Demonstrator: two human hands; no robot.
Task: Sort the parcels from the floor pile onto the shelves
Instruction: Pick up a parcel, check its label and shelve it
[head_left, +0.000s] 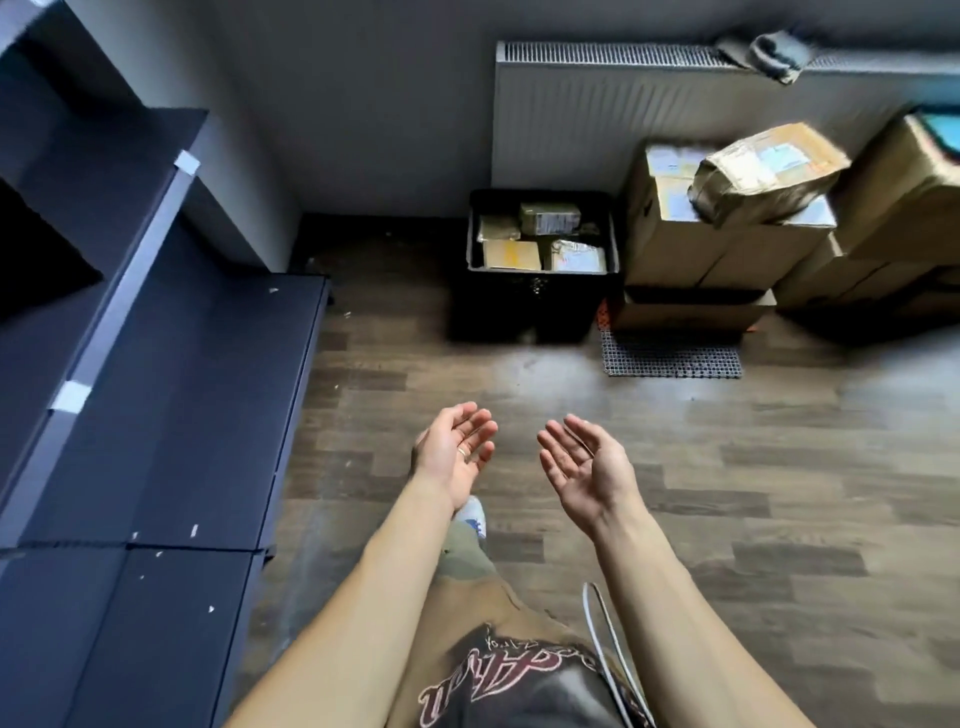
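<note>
My left hand (454, 449) and my right hand (584, 470) are held out over the wooden floor, palms up, fingers spread, holding nothing. Ahead by the wall stands a black crate (540, 304) with several small taped parcels (550, 218) inside. To its right is a stack of brown cardboard boxes (717, 249) with a tape-wrapped parcel (763, 174) lying on top. Dark blue shelves (171, 395) run along the left side; their visible boards are bare. Both hands are well short of the crate and to the right of the shelves.
A white radiator (597, 114) hangs on the far wall with a dark cloth (774, 54) on top. A grey mesh mat (672, 356) lies before the boxes. More large cartons (904, 208) fill the right corner. My leg and shoe (470, 514) show below my hands.
</note>
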